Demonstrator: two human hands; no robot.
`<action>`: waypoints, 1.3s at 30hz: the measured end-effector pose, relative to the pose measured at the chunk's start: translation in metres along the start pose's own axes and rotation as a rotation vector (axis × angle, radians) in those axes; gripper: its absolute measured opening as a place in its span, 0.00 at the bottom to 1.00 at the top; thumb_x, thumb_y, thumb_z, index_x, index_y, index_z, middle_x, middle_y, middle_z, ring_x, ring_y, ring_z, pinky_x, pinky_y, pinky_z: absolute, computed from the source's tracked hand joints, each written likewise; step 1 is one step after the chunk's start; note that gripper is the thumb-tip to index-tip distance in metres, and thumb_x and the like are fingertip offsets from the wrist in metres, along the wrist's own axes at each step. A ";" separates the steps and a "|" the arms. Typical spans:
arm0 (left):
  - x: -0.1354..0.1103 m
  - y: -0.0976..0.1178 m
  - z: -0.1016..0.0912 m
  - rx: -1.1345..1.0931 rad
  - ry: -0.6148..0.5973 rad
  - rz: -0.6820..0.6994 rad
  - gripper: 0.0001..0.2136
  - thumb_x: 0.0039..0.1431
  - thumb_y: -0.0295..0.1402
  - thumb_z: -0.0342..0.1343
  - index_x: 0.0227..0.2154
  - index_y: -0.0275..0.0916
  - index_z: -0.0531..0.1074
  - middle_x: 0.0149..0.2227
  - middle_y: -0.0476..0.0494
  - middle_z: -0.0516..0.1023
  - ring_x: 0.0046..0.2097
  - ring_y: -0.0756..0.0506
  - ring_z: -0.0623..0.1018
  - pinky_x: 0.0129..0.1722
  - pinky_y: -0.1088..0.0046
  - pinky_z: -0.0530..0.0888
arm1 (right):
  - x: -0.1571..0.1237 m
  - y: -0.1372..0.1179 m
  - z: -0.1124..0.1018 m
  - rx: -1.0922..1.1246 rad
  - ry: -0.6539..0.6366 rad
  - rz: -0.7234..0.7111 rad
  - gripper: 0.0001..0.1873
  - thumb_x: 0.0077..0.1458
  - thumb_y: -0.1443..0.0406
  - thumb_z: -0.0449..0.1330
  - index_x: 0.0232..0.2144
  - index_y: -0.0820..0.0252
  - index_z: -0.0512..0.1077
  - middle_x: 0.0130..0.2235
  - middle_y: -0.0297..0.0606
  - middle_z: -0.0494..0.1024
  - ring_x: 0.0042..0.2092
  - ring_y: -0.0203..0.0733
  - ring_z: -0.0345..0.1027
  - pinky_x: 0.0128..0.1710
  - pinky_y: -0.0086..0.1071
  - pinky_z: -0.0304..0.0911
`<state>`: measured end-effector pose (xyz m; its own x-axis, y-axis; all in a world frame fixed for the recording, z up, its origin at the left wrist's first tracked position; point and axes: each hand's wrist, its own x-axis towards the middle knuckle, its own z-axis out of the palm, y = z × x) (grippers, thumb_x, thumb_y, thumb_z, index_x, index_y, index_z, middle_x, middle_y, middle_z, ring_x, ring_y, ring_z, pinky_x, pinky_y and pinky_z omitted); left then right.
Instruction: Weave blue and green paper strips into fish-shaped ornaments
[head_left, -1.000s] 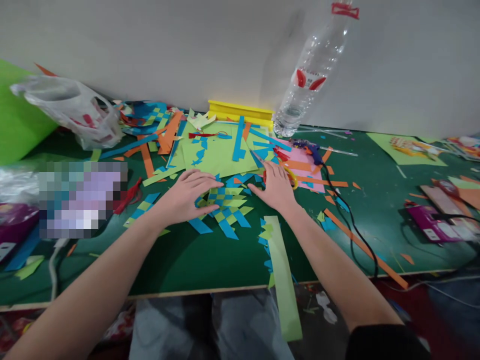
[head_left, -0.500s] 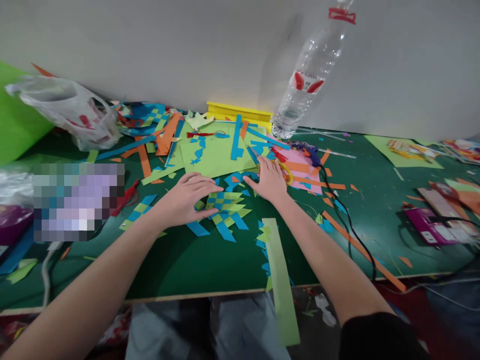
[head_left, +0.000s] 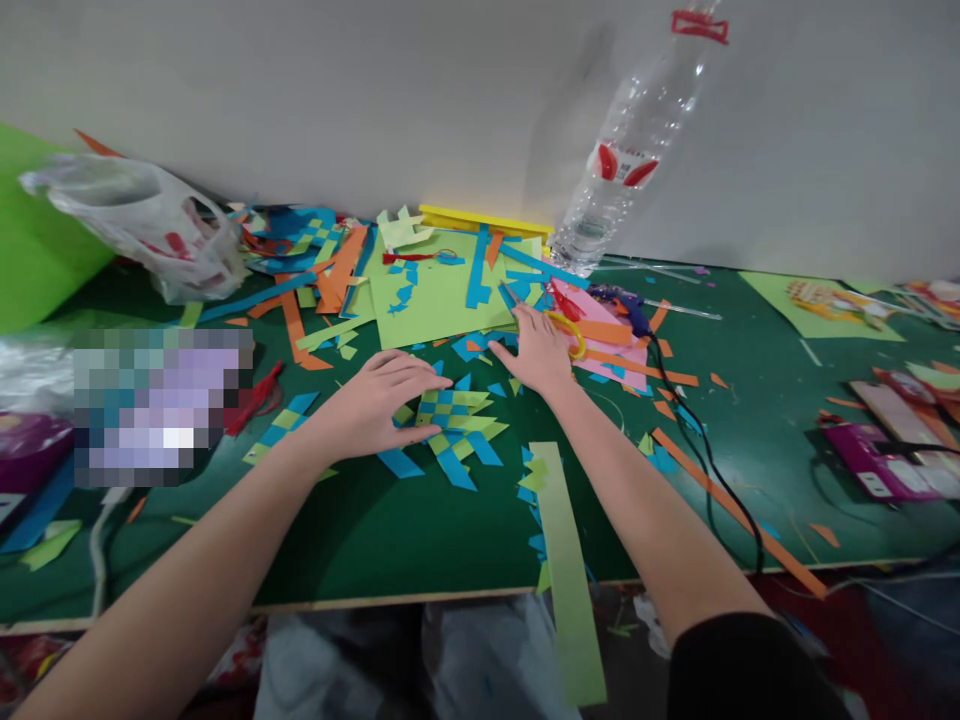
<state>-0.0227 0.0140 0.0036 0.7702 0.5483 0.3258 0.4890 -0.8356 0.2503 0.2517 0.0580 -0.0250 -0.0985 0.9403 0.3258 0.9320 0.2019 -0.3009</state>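
Note:
My left hand (head_left: 379,398) lies flat with fingers stretched out on the left edge of a woven blue-and-green paper mat (head_left: 456,420) on the green table (head_left: 390,530). My right hand (head_left: 536,352) reaches farther back, fingers spread flat over blue paper scraps at the edge of a light green sheet (head_left: 439,295). Scissors with a yellow handle (head_left: 566,330) lie just right of that hand, touching or nearly touching it. Neither hand grips anything.
A clear plastic bottle (head_left: 626,160) stands at the back by the wall, next to a yellow box (head_left: 484,220). A long green strip (head_left: 566,570) hangs over the table's front edge. A glue gun (head_left: 622,300) with black cable, a plastic bag (head_left: 142,225) and several paper strips lie around.
My right hand has slid away from me toward the light green sheet and the scissors. My left hand stays on the woven mat.

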 end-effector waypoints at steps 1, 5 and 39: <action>0.000 0.000 0.000 0.002 -0.003 -0.004 0.22 0.58 0.45 0.57 0.52 0.42 0.70 0.50 0.38 0.76 0.55 0.39 0.73 0.59 0.56 0.64 | -0.001 0.000 -0.003 0.044 0.025 -0.030 0.30 0.57 0.54 0.57 0.57 0.66 0.63 0.61 0.51 0.65 0.64 0.54 0.56 0.65 0.50 0.47; -0.001 0.000 0.000 0.033 -0.032 -0.021 0.22 0.59 0.46 0.56 0.53 0.42 0.70 0.51 0.38 0.75 0.55 0.40 0.73 0.60 0.56 0.62 | -0.012 -0.005 -0.020 0.382 0.032 -0.101 0.19 0.56 0.57 0.58 0.47 0.60 0.69 0.50 0.46 0.75 0.48 0.47 0.71 0.51 0.44 0.66; -0.003 -0.002 -0.006 0.054 0.011 -0.021 0.21 0.58 0.45 0.56 0.52 0.42 0.71 0.51 0.38 0.76 0.55 0.39 0.73 0.58 0.56 0.64 | -0.053 -0.001 -0.086 0.575 -1.323 0.261 0.28 0.45 0.42 0.63 0.25 0.62 0.70 0.25 0.40 0.79 0.26 0.39 0.75 0.29 0.31 0.69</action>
<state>-0.0288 0.0139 0.0076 0.7552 0.5658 0.3311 0.5264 -0.8244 0.2081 0.2859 -0.0160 0.0351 -0.4894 0.4624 -0.7394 0.7398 -0.2288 -0.6327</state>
